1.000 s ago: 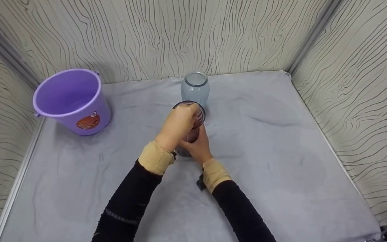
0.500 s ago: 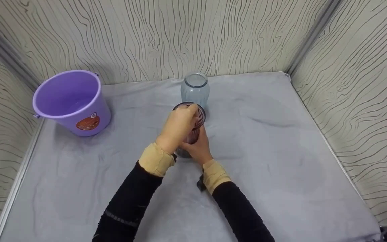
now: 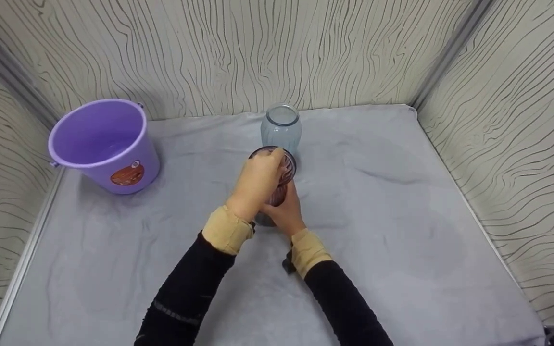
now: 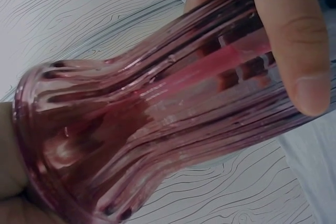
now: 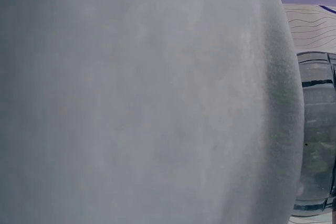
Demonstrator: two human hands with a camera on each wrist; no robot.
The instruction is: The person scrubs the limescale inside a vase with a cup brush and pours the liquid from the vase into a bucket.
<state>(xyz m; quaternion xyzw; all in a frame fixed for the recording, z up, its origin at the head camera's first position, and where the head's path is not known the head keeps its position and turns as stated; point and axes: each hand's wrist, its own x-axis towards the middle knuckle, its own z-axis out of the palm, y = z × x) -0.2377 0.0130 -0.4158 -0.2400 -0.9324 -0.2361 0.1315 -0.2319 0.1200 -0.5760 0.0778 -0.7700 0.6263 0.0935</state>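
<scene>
The pink vase (image 4: 157,124) is glossy ribbed glass, see-through. Behind it, the grey-blue jar (image 3: 281,129) is clear ribbed glass too. The purple bucket (image 3: 104,144) looks smooth plastic. Under them lies a matt grey cloth (image 3: 392,230), slightly creased. The walls (image 3: 238,53) carry a wood-grain print.

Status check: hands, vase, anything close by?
Left hand grips ribbed pink glass vase at its rim; right hand holds its lower body. Grey-blue glass jar directly behind, purple plastic bucket far left.
</scene>
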